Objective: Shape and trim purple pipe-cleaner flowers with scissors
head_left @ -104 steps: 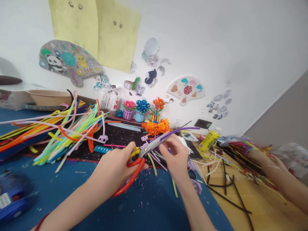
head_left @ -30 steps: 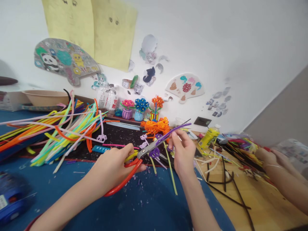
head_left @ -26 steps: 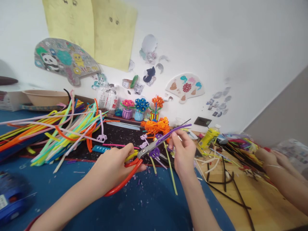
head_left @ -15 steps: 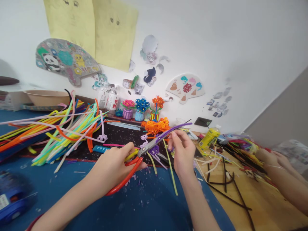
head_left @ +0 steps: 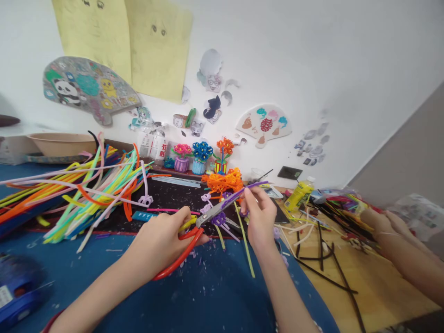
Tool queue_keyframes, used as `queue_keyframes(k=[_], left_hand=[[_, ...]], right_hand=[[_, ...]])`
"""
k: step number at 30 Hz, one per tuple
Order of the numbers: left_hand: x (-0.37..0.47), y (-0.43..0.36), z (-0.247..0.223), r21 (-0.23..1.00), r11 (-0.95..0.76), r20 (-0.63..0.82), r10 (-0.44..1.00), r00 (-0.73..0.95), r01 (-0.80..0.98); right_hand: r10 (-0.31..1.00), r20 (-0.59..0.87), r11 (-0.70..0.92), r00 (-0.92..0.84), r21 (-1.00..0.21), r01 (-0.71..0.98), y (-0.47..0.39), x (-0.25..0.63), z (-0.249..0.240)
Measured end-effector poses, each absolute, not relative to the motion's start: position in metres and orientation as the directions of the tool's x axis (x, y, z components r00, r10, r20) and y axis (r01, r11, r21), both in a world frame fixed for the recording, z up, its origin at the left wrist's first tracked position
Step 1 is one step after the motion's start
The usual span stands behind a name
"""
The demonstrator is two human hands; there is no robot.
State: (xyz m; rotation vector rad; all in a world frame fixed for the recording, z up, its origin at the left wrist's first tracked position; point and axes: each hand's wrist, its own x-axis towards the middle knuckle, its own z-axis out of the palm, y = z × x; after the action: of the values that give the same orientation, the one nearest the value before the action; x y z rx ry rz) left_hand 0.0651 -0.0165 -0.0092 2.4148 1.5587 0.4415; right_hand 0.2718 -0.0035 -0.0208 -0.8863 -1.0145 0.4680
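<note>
My left hand (head_left: pixel 171 233) is wrapped round the handles of a pair of scissors (head_left: pixel 208 215), one orange-red handle loop hanging below the palm. The blades point up and to the right, along a purple pipe cleaner (head_left: pixel 258 184). Between thumb and fingers, my right hand (head_left: pixel 258 215) pinches that pipe cleaner, its tip sticking out past the fingers. Curled purple loops (head_left: pixel 219 218) show beneath the blades. A pale yellow-green pipe cleaner (head_left: pixel 247 249) slants down beside my right hand. Orange pipe-cleaner flowers (head_left: pixel 225 180) lie just behind the blades.
A large heap of coloured pipe cleaners (head_left: pixel 93 189) lies at left, a blue tool (head_left: pixel 21 291) in front of it. Potted pipe-cleaner flowers (head_left: pixel 199 159) stand along the wall. At right are a yellow bottle (head_left: pixel 300 194), black pipe cleaners (head_left: pixel 326 259) and another person's hands (head_left: pixel 381 226).
The view has shifted slightly, so everything sits a little further left. The purple pipe cleaner lies a bit lower and flatter by the blades. Both hands keep their grips.
</note>
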Motion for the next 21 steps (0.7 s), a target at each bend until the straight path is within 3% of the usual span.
queue_keyframes(k=[21], left_hand=[[0.0649,-0.0147,-0.0108,0.324,-0.398,0.125,0.917,0.379,0.858]], right_hand=[[0.76,0.493,0.57,0.424,-0.819,-0.07,-0.003,0.2706,-0.0208]])
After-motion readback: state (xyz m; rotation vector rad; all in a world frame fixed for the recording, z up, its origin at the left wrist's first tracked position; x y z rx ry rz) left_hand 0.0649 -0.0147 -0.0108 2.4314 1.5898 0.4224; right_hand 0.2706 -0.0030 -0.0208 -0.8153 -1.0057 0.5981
